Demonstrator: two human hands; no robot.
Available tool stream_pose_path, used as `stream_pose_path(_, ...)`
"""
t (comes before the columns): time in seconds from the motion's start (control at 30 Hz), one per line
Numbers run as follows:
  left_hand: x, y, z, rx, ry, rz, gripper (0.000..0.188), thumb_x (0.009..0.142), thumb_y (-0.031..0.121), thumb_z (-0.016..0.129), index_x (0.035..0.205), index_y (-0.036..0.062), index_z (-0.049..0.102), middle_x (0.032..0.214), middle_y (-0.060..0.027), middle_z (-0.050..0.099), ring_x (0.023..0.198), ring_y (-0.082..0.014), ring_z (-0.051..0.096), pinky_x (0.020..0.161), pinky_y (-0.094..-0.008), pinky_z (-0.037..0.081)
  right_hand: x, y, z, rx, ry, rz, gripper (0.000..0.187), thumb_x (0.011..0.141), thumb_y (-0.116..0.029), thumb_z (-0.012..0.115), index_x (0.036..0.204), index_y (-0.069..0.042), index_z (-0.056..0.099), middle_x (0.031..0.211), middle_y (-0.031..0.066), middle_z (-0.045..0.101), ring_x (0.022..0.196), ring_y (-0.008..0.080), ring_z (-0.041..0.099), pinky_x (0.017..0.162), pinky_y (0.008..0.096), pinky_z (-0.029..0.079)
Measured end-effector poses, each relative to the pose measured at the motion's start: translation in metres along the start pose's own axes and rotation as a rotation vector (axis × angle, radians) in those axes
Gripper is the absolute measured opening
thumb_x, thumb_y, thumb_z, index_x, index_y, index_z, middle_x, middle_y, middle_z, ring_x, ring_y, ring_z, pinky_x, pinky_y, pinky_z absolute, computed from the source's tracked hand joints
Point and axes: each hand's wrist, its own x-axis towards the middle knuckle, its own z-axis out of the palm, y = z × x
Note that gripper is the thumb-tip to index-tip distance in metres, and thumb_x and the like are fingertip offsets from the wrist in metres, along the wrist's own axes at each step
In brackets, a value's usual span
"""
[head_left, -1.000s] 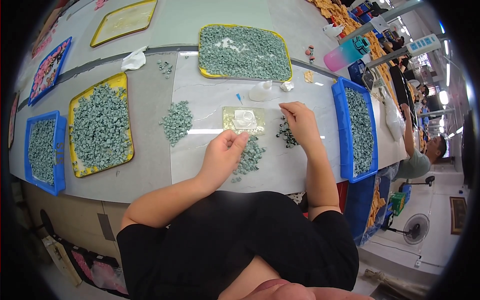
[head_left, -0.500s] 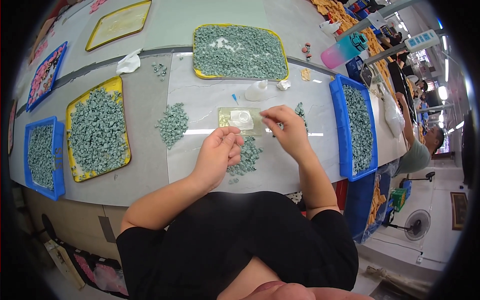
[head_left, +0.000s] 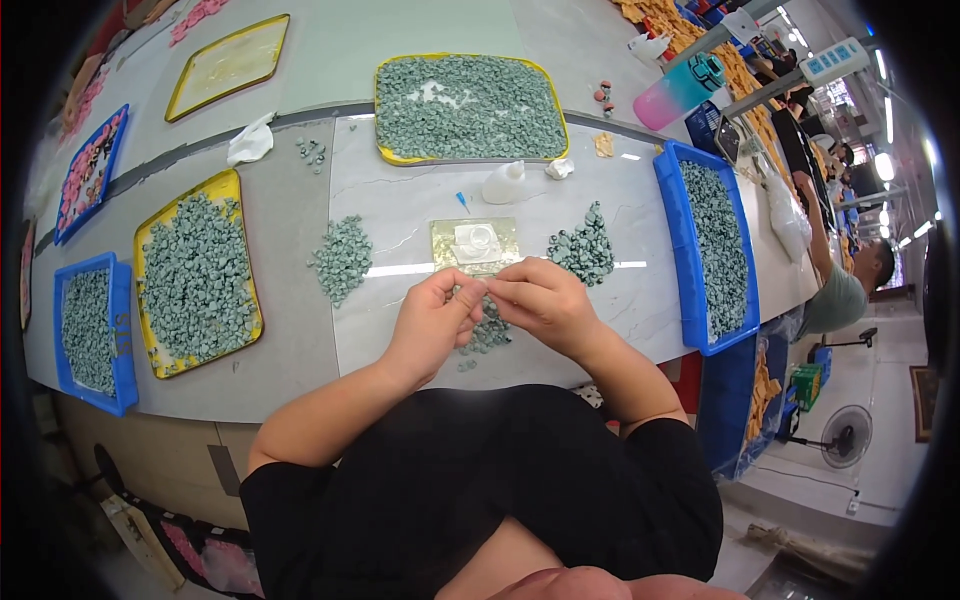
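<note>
My left hand (head_left: 432,322) and my right hand (head_left: 548,302) meet fingertip to fingertip, both pinched. Whatever sits between the fingers is too small to make out. Just beyond them lies a yellowish square plate (head_left: 508,242) bearing white paper and a small clear round dish (head_left: 481,240). Partly under my hands is a pile of small grey-green pieces (head_left: 486,338). To the right is a pile of similar pieces with dark spots (head_left: 582,252); another green pile (head_left: 342,262) lies to the left. A white squeeze bottle (head_left: 503,184) and a blue dispensing tip (head_left: 462,200) rest behind the plate.
A yellow-rimmed tray of green pieces (head_left: 470,160) lies at the back, another (head_left: 257,290) at left. Blue bins stand at far left (head_left: 122,340) and right (head_left: 682,250). Crumpled tissue (head_left: 250,142) and a pink-teal drinking bottle (head_left: 675,95) lie farther back. Another person (head_left: 845,295) is at right.
My right hand has moved left and nearer to me, from beside the plate to my left fingertips. The spotted pile it partly covered now shows. My left hand stays pinched in about the same place.
</note>
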Motion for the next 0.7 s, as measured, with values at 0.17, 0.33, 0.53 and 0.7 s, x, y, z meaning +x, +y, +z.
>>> stream_pose_path(0.17, -0.002, 0.002, -0.004, -0.125, -0.015, 0.002, 0.015, 0.093, 0.01, 0.041, 0.1, -0.0006, 0.05, 0.073, -0.0003, 0.044, 0.053, -0.0051, 0.031, 0.045, -0.0192, 0.027, 0.003, 0.017, -0.001, -0.219, 0.016, -0.07, 0.03, 0.065, 0.001, 0.065, 0.095, -0.002, 0.061, 0.081, 0.007, 0.059, 0.068, 0.0216, 0.056, 0.059, 0.0311, 0.045)
stream_pose_path(0.33, -0.004, 0.003, -0.003, -0.204, 0.017, 0.009, 0.019, 0.092, 0.007, 0.036, 0.104, -0.0015, 0.047, 0.078, -0.0021, 0.044, 0.057, -0.0057, 0.033, 0.047, -0.0193, 0.029, -0.001, 0.032, 0.006, -0.412, -0.006, -0.133, 0.035, 0.062, 0.001, 0.065, 0.096, -0.001, 0.062, 0.083, 0.0058, 0.06, 0.068, 0.02, 0.056, 0.058, 0.0305, 0.045)
stream_pose_path(0.53, -0.006, 0.007, -0.004, -0.161, 0.029, 0.053, 0.015, 0.093, 0.008, 0.039, 0.103, -0.0018, 0.046, 0.082, -0.0064, 0.048, 0.057, -0.0058, 0.034, 0.047, -0.0189, 0.03, 0.002, 0.035, 0.013, -0.456, -0.003, -0.19, 0.033, 0.064, -0.003, 0.06, 0.097, 0.0, 0.062, 0.088, 0.0068, 0.058, 0.07, 0.0205, 0.056, 0.06, 0.0308, 0.046)
stream_pose_path(0.7, -0.002, 0.006, -0.008, -0.21, -0.002, 0.039, 0.016, 0.093, 0.008, 0.041, 0.103, -0.0022, 0.047, 0.083, -0.0062, 0.049, 0.057, -0.0056, 0.034, 0.048, -0.0183, 0.031, 0.004, 0.036, 0.013, -0.464, -0.011, -0.194, 0.032, 0.064, -0.003, 0.061, 0.096, 0.0, 0.062, 0.088, 0.0071, 0.058, 0.07, 0.0209, 0.056, 0.06, 0.0305, 0.046)
